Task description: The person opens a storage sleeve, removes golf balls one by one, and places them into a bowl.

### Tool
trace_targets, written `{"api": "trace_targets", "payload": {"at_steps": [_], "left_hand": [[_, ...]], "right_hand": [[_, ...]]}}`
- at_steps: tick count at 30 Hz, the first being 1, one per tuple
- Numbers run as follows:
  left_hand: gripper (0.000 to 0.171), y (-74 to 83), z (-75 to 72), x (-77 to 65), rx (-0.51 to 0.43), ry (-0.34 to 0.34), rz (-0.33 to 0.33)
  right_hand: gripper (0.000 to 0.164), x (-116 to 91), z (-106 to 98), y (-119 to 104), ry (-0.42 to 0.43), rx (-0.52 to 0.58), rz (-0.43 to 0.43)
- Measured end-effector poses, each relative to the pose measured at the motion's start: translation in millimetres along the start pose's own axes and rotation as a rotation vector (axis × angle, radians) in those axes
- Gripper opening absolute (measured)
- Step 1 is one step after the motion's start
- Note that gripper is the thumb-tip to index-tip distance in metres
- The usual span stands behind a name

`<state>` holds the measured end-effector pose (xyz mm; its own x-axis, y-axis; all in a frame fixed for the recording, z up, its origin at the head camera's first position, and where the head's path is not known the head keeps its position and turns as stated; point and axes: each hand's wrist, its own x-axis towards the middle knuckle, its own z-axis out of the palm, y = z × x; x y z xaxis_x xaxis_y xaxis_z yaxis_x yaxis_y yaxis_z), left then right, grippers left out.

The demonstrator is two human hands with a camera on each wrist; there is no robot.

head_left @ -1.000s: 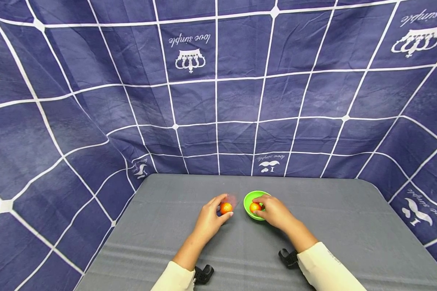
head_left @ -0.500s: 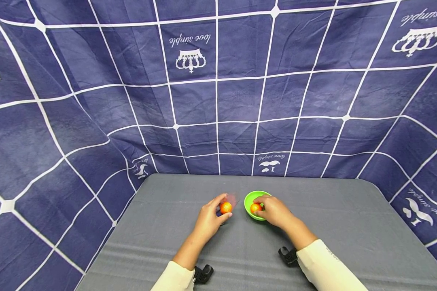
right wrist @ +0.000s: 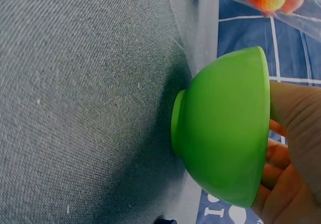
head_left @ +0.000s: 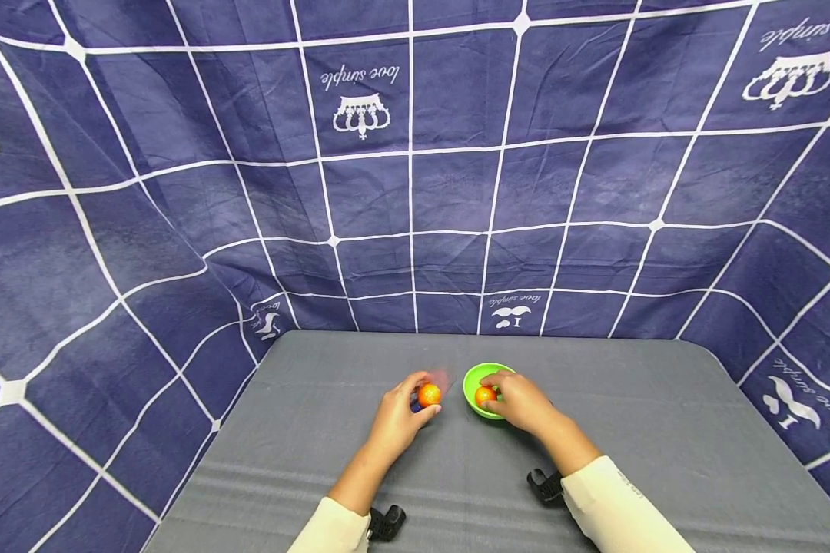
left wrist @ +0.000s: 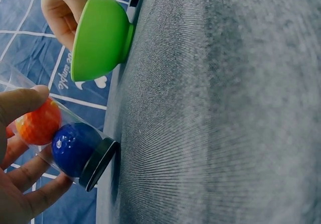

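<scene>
A clear tube [head_left: 443, 379] with a black base [left wrist: 98, 164] stands on the table, and my left hand [head_left: 396, 415] curls its thumb and fingers round it. Inside the tube, a blue ball [left wrist: 75, 148] lies at the bottom with an orange ball [left wrist: 39, 121] above it. To the right is a green bowl [head_left: 473, 378], upright on the table. My right hand [head_left: 526, 401] dips into this bowl and pinches another orange ball [head_left: 485, 395]. In the right wrist view the bowl's wall [right wrist: 223, 128] hides that ball and the fingertips.
Grey cloth covers the table [head_left: 304, 430]. A blue curtain [head_left: 456, 192] with white lines hangs behind it and along both sides. Black wrist mounts [head_left: 387, 522] sit under both forearms, near the cream sleeves [head_left: 622, 499].
</scene>
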<state>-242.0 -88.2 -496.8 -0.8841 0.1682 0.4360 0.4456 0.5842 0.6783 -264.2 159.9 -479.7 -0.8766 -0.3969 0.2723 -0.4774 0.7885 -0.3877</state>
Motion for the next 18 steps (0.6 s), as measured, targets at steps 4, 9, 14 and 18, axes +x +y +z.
{"api": "trace_targets", "payload": {"at_steps": [4, 9, 14, 18], "left_hand": [[0.053, 0.4, 1.0, -0.6, -0.007, 0.006, 0.001], [0.053, -0.5, 1.5, -1.7, -0.003, 0.017, -0.019], [0.052, -0.7, 1.1, -2.5, 0.011, 0.024, -0.029], [0.052, 0.0, 1.6, -3.0, -0.020, 0.033, -0.016]], "right_hand": [[0.035, -2, 0, 2, 0.047, 0.044, -0.011], [0.033, -5, 1, 3, 0.121, 0.098, -0.029], [0.031, -9, 2, 3, 0.197, 0.138, -0.040], [0.031, -13, 1, 3, 0.238, 0.177, -0.043]]}}
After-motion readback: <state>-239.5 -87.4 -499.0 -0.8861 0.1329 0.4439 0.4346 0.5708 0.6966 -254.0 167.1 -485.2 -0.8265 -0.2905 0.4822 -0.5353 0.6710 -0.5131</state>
